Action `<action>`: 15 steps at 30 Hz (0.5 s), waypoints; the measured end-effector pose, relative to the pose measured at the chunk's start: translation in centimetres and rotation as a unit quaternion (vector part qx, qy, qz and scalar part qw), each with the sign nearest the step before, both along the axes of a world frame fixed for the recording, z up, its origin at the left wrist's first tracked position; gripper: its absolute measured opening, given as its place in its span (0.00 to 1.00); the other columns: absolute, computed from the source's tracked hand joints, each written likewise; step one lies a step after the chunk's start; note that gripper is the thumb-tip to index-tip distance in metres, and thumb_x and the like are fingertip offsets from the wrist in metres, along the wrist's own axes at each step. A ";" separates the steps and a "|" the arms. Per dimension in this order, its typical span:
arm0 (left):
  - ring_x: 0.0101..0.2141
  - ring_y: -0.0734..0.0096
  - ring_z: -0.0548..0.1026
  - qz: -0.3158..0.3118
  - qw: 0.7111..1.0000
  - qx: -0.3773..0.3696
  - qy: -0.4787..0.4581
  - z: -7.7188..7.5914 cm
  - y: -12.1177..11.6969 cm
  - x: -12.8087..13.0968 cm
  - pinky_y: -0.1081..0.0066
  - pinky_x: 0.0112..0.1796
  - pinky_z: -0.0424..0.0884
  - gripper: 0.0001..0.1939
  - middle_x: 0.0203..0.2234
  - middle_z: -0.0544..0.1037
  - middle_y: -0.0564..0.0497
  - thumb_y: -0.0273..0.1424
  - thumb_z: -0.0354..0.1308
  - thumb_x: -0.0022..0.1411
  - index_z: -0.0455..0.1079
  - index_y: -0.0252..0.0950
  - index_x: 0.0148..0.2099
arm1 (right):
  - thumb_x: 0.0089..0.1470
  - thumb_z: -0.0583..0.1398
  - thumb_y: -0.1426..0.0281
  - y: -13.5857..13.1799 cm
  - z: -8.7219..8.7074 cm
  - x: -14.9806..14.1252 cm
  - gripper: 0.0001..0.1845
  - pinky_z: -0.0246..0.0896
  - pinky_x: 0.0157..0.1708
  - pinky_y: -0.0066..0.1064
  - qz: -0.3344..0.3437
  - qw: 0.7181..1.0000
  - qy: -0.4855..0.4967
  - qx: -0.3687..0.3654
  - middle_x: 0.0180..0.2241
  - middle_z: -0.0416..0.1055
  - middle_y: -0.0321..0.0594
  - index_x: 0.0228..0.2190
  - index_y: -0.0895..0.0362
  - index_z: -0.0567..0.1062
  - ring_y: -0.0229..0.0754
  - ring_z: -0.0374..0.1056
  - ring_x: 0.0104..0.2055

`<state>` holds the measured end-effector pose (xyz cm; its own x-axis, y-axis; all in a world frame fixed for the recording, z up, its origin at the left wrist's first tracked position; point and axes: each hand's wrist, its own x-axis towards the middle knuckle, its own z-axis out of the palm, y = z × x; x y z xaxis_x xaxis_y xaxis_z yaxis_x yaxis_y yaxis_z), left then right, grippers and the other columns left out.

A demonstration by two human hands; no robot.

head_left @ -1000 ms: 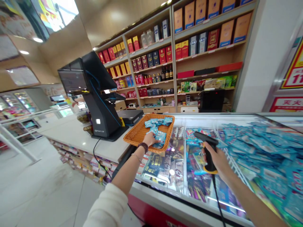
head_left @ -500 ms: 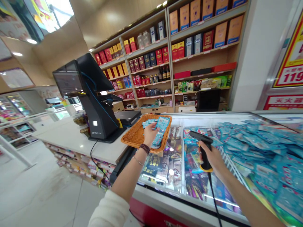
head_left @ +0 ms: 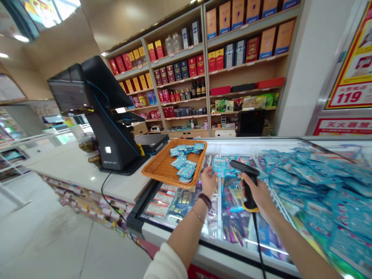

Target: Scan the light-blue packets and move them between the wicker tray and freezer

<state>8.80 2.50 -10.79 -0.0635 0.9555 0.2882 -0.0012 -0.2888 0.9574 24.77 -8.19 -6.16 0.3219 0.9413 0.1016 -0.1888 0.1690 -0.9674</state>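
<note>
My left hand (head_left: 208,181) pinches a small blue packet (head_left: 219,166) and holds it up over the glass freezer lid (head_left: 209,228). Just to its right, my right hand (head_left: 258,193) grips a black barcode scanner (head_left: 245,182) with a yellow base, its head pointing left at the packet. Behind and to the left of my left hand, a woven orange basket (head_left: 162,166) holds several more blue packets (head_left: 184,168). The scanner's black cable (head_left: 257,248) runs down toward me.
A black checkout terminal (head_left: 99,116) stands on the white counter (head_left: 72,170) left of the basket. A big heap of blue packets (head_left: 319,190) covers the freezer's right side. Shelves of boxed goods (head_left: 203,66) line the back wall.
My left hand lifted one blue packet out of the basket and carried it right, up to the scanner's head. The scanner hand barely moved. The view shifted a little to the right.
</note>
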 end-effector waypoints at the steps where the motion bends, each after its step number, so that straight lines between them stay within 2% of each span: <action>1: 0.45 0.59 0.82 0.011 1.000 -0.004 -0.008 -0.1 0.1 -0.2 0.59 0.47 0.79 0.13 0.42 0.82 0.40 0.26 0.64 0.59 0.73 0.34 0.47 | 0.42 0.70 0.42 0.0 0.0 0.0 0.30 0.58 0.12 0.28 0.002 1.000 -0.007 0.003 0.20 0.71 0.33 0.29 0.56 0.74 0.36 0.63 0.14; 6: 0.46 0.62 0.82 0.025 1.000 0.001 -0.001 0.1 0.0 -0.8 0.64 0.45 0.79 0.13 0.43 0.82 0.42 0.23 0.64 0.58 0.73 0.36 0.46 | 0.44 0.69 0.43 0.0 -0.1 -0.1 0.28 0.58 0.12 0.28 0.020 0.999 -0.037 0.000 0.17 0.70 0.34 0.27 0.55 0.74 0.36 0.62 0.14; 15: 0.43 0.62 0.82 0.030 1.000 0.008 0.003 0.5 -0.6 -0.7 0.62 0.46 0.77 0.13 0.41 0.83 0.40 0.20 0.62 0.59 0.73 0.33 0.46 | 0.47 0.68 0.44 -0.2 -0.1 -0.3 0.27 0.57 0.12 0.27 0.049 0.997 -0.065 0.005 0.16 0.70 0.35 0.24 0.55 0.73 0.35 0.62 0.13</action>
<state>8.12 1.91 -10.25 -0.1194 0.9455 0.3031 0.0226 -0.3026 0.9529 24.44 -8.43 -6.27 0.2124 0.9663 0.1454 -0.0789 0.1653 -0.9831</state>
